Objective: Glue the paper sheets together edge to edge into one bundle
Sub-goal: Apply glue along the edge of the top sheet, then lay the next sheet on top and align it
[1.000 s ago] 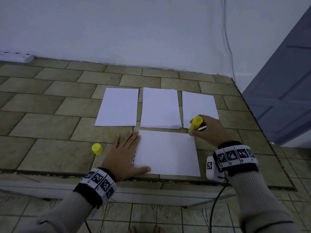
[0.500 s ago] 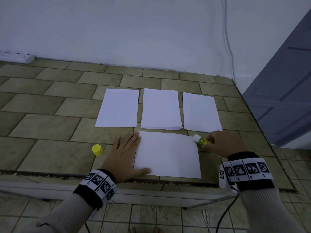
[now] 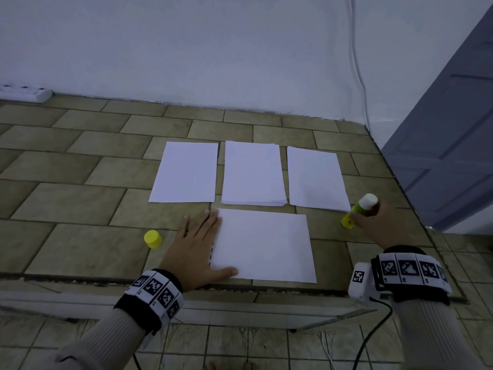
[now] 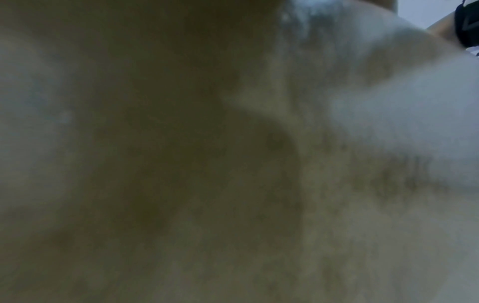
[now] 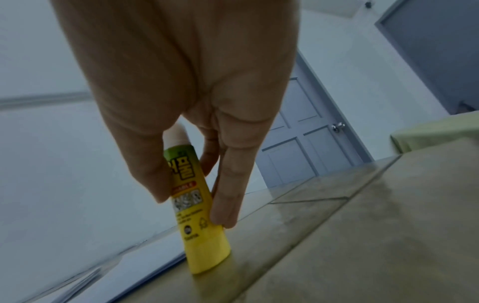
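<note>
A white sheet (image 3: 262, 245) lies crosswise on the tiled surface nearest me. My left hand (image 3: 196, 248) lies flat with straight fingers on its left edge, thumb on the front corner. Behind it are a single sheet (image 3: 186, 172), a stack of sheets (image 3: 253, 173) and another sheet (image 3: 316, 178) in a row. My right hand (image 3: 378, 222) grips the uncapped yellow glue stick (image 3: 358, 210) at the right, its base on the tiles beside the right sheet's corner (image 5: 204, 231). The yellow cap (image 3: 152, 239) stands left of my left hand. The left wrist view is dark and blurred.
A white wall rises behind the tiled surface (image 3: 80, 198), with a power strip (image 3: 25, 93) at the far left. A cable (image 3: 358, 76) hangs down the wall. A grey door (image 3: 453, 129) stands at the right. The surface's front edge (image 3: 240, 288) lies just under my wrists.
My right hand has carried the glue stick from the near sheet's top right corner out to the right and stood it base down on the tiles. My left hand has stayed put.
</note>
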A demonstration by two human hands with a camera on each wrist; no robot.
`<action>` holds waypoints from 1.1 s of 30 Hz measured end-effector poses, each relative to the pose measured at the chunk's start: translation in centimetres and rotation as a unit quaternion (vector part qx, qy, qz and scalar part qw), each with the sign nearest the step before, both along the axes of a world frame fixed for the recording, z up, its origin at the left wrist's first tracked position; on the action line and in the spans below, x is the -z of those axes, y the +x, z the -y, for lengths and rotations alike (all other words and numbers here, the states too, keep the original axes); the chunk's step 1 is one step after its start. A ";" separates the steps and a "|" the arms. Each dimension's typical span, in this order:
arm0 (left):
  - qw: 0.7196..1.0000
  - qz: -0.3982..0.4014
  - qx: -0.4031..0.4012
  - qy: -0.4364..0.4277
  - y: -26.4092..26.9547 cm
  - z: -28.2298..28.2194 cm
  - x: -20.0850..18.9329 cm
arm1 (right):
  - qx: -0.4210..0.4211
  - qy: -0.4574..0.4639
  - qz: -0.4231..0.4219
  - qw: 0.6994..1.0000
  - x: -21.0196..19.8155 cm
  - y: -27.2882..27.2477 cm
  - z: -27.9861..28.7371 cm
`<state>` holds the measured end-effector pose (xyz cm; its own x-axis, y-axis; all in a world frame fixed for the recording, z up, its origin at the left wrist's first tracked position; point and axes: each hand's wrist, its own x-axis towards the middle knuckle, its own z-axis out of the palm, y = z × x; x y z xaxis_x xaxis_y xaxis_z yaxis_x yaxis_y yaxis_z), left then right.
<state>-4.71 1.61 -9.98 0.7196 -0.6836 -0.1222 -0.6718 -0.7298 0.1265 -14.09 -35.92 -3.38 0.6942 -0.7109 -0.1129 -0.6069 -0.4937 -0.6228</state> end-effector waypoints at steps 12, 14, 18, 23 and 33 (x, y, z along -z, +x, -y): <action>1.000 -0.006 0.003 0.009 -0.1 0.0 -0.3 | -0.006 -0.024 -0.061 0.998 0.2 -0.9 -0.8; 1.000 -0.007 0.002 0.012 -0.1 0.1 -0.3 | -0.039 0.011 -0.135 0.990 0.1 -1.3 -1.6; 1.000 -0.008 0.002 0.024 -0.1 0.1 -0.3 | -0.166 0.037 -0.180 0.969 -0.2 -0.3 -4.8; 0.999 -0.008 0.001 0.035 -0.1 0.1 -0.3 | -0.205 -0.055 -0.049 0.976 -1.2 4.4 -7.6; 1.000 -0.006 0.000 0.007 -0.1 0.1 -0.3 | -0.140 -0.149 -0.234 0.950 1.8 10.5 -6.3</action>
